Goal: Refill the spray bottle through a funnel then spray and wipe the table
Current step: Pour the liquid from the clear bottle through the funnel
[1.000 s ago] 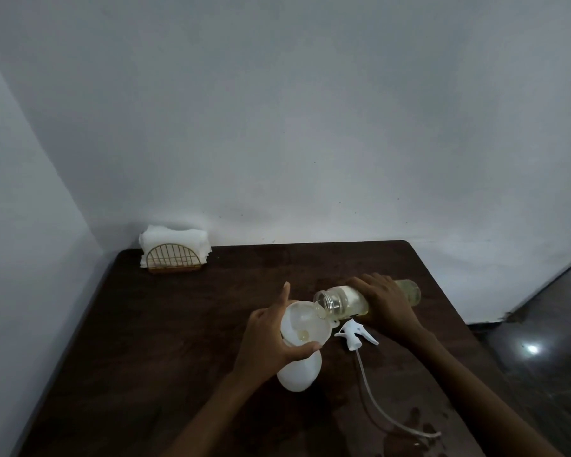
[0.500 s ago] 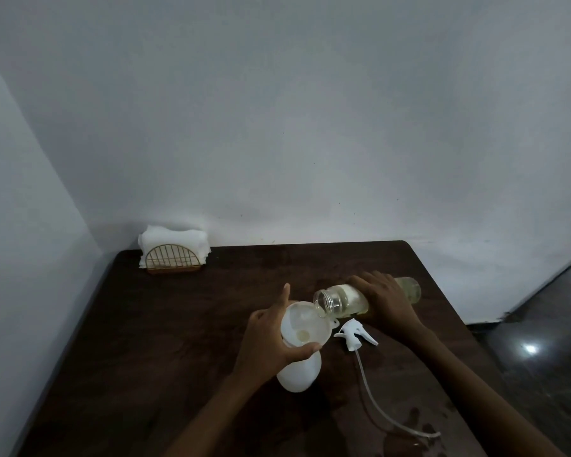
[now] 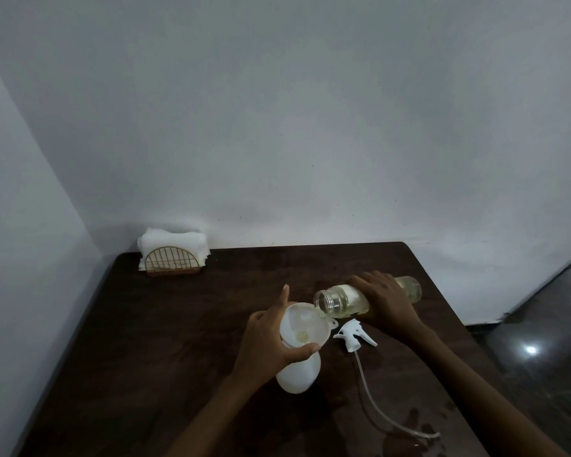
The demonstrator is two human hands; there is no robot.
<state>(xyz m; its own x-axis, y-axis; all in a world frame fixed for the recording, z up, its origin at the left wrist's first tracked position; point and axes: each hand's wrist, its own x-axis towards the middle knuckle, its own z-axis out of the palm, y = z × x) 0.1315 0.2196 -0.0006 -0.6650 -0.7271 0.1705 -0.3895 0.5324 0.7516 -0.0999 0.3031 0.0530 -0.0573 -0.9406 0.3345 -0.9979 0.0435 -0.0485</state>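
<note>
On the dark surface [image 3: 178, 341] the white spray bottle [image 3: 297, 374] stands upright with a white funnel [image 3: 305, 324] in its neck, and the left grip [image 3: 271, 341] curls round the bottle just under the funnel's rim, forefinger raised. Just right of the spray bottle, the right grip [image 3: 386, 298] clasps a clear refill bottle [image 3: 340, 300] of yellowish liquid, tipped sideways with its open mouth at the funnel's edge. Also right of the spray bottle lies the trigger head [image 3: 353, 334], its tube [image 3: 376, 410] trailing nearer the person.
</note>
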